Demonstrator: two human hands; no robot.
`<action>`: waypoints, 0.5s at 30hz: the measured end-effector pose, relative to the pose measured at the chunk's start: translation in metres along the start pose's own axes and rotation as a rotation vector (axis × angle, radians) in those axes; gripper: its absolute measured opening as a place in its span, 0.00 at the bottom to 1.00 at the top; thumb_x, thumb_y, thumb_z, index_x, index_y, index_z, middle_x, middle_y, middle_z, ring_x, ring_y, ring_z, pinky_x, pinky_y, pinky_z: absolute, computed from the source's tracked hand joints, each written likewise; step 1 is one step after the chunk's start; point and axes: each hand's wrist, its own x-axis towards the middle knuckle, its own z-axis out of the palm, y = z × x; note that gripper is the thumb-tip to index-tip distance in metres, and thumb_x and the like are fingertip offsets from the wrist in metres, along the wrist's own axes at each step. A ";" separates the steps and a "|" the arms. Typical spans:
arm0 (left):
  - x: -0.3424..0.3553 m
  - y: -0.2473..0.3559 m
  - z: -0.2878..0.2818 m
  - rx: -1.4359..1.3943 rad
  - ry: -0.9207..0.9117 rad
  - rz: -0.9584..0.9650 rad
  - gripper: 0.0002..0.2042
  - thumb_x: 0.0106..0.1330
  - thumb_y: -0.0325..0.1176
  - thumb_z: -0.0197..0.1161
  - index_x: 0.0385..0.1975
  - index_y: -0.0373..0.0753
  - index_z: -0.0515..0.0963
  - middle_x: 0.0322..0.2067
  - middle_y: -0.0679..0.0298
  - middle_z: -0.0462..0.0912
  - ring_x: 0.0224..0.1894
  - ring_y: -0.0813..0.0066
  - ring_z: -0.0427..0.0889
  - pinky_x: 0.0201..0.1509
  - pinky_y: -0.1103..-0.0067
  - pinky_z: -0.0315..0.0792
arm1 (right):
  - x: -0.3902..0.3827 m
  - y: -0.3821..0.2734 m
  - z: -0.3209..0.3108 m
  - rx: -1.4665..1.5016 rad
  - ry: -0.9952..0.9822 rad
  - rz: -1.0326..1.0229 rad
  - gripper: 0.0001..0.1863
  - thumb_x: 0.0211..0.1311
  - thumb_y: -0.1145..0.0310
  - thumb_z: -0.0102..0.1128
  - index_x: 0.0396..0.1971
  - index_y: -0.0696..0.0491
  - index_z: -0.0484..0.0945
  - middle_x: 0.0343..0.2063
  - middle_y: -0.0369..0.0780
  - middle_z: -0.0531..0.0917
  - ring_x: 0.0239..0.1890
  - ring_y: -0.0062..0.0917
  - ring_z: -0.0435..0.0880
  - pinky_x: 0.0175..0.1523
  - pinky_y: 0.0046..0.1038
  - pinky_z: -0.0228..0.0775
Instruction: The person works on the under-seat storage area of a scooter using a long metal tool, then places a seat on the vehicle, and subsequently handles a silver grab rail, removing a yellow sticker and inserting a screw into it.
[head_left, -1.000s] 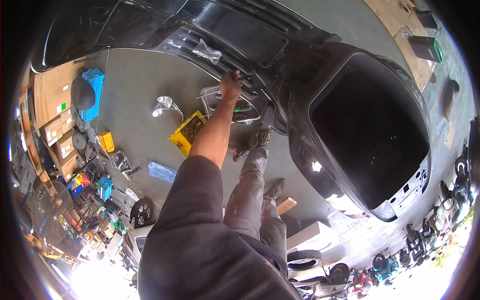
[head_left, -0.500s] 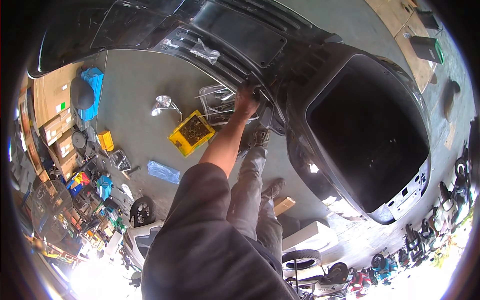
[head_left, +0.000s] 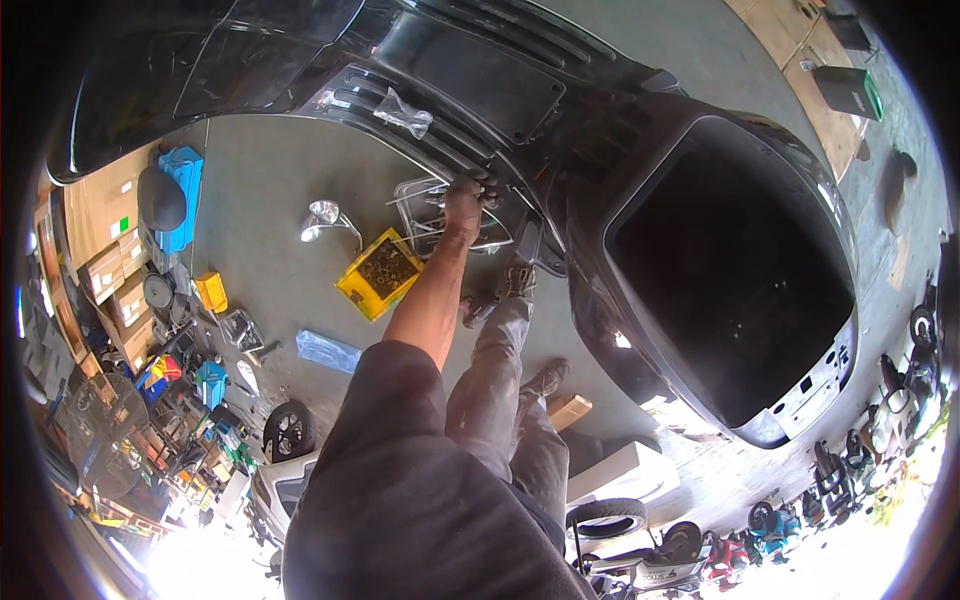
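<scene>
My left hand (head_left: 465,208) reaches to the near edge of a glossy black scooter body (head_left: 455,75), by its ribbed floorboard. Its fingers look curled, and a small dark thing at the fingertips is too unclear to name. A crumpled clear plastic bag (head_left: 404,112) lies on the ribs just beyond. Under and beside the hand, a metal tube rack (head_left: 418,215) rests on the floor. Close to my forearm stands a yellow crate (head_left: 352,291) holding many small metal parts. My right hand does not show.
A large dark open body shell (head_left: 592,290) rises at the right. Paired mirrors (head_left: 325,215) and a blue plastic-wrapped packet (head_left: 327,351) lie on the floor at the left. Cardboard boxes (head_left: 100,205) and a blue bin (head_left: 180,200) line the left side. A loose tyre (head_left: 606,517) lies near the bottom.
My left hand has drawn back slightly to the left from the inner edge of the black body. The scooter body appears a little lower on its left side.
</scene>
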 end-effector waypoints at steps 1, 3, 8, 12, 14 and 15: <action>-0.001 0.004 0.009 0.087 -0.029 0.029 0.09 0.59 0.31 0.61 0.37 0.36 0.76 0.33 0.51 0.80 0.33 0.57 0.81 0.34 0.70 0.74 | -0.002 -0.001 0.001 0.007 0.000 0.004 0.23 0.63 0.50 0.53 0.26 0.57 0.78 0.22 0.47 0.81 0.28 0.38 0.80 0.33 0.41 0.69; -0.006 0.006 0.047 0.710 0.014 0.427 0.09 0.57 0.31 0.63 0.36 0.37 0.77 0.31 0.52 0.80 0.33 0.56 0.81 0.35 0.68 0.74 | -0.005 -0.001 0.003 0.013 -0.002 0.014 0.23 0.63 0.50 0.53 0.26 0.57 0.79 0.22 0.47 0.81 0.28 0.37 0.80 0.33 0.41 0.69; -0.003 -0.014 0.042 1.219 -0.012 0.770 0.09 0.54 0.31 0.65 0.34 0.39 0.78 0.29 0.52 0.80 0.34 0.50 0.80 0.37 0.63 0.74 | -0.008 -0.001 0.001 0.019 -0.004 -0.003 0.23 0.63 0.50 0.53 0.26 0.57 0.79 0.21 0.47 0.81 0.28 0.36 0.80 0.32 0.40 0.69; -0.015 -0.019 0.043 1.137 0.131 0.741 0.07 0.54 0.30 0.64 0.32 0.39 0.78 0.30 0.52 0.81 0.35 0.50 0.80 0.39 0.61 0.73 | -0.010 -0.001 0.004 0.034 0.002 0.001 0.23 0.63 0.50 0.53 0.27 0.57 0.79 0.21 0.46 0.81 0.27 0.35 0.80 0.32 0.40 0.69; -0.018 -0.017 0.051 1.138 0.142 0.735 0.06 0.54 0.30 0.63 0.31 0.38 0.79 0.30 0.52 0.81 0.35 0.50 0.80 0.39 0.60 0.73 | -0.012 -0.001 0.006 0.045 0.005 0.003 0.22 0.63 0.50 0.54 0.27 0.57 0.79 0.21 0.46 0.81 0.27 0.34 0.80 0.32 0.39 0.70; -0.021 -0.012 0.058 1.143 0.135 0.714 0.06 0.54 0.30 0.63 0.31 0.39 0.79 0.30 0.52 0.81 0.35 0.50 0.80 0.39 0.60 0.74 | -0.013 -0.001 0.008 0.046 0.001 0.002 0.22 0.63 0.50 0.54 0.27 0.57 0.79 0.21 0.46 0.81 0.27 0.34 0.80 0.32 0.39 0.70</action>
